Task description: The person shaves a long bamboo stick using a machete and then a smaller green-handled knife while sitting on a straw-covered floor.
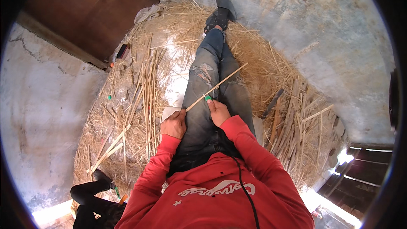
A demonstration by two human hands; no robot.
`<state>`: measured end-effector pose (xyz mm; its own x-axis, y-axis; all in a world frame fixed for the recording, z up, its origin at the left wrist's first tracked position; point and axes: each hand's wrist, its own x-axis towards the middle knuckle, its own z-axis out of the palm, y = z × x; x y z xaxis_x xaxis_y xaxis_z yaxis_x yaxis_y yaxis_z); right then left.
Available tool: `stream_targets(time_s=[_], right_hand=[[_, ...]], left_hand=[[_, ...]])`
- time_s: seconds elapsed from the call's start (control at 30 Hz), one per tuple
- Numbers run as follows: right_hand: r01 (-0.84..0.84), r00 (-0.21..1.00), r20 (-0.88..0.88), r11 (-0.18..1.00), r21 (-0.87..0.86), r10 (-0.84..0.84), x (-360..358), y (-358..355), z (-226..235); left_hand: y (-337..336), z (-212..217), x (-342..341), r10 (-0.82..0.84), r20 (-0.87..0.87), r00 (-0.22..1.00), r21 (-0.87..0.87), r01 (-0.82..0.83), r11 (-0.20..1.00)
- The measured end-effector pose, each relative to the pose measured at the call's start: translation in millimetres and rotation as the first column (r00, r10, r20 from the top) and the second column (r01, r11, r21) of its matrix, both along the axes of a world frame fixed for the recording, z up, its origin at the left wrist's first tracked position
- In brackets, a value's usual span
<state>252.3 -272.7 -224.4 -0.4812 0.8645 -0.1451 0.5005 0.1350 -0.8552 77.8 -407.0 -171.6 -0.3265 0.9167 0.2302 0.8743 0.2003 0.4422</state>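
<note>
A thin pale strip of bamboo or wood (229,76) slants over my outstretched legs, its far end up and to the right. My left hand (174,124) is closed on the strip's lower part, beside my left thigh. Over the thighs, my right hand (218,112) is closed round a small tool with a green end (207,98), which touches or nearly touches the strip's underside. Most of that tool is hidden by the fingers, and I cannot make out a blade. My jeans (199,85), torn at the knee, lie under both hands.
Shavings (254,55) cover the floor. Long thin strips (148,76) lie to my left, more split pieces (292,114) to my right. A dark flat blade-like piece (273,101) rests by my right leg. Another person's dark-clothed leg (91,193) shows at lower left. Walls stand close around.
</note>
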Motion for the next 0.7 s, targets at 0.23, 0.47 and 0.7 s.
stream_targets(time_s=[0.23,0.47,0.7], right_hand=[[-0.084,0.994,-0.069,0.996,-0.024,0.082,1,2,3],[-0.21,0.955,-0.294,0.595,-0.776,-0.047,13,8,38],[-0.174,0.949,-0.298,0.61,-0.773,-0.108,18,15,35]], left_hand=[[10,5,2,0.0,0.02,1.0,-0.046,0.001,0.999],[-5,7,-11,-0.022,0.177,0.984,-0.002,0.023,1.0],[-43,18,-47,-0.017,0.133,0.991,-0.107,0.032,0.994]])
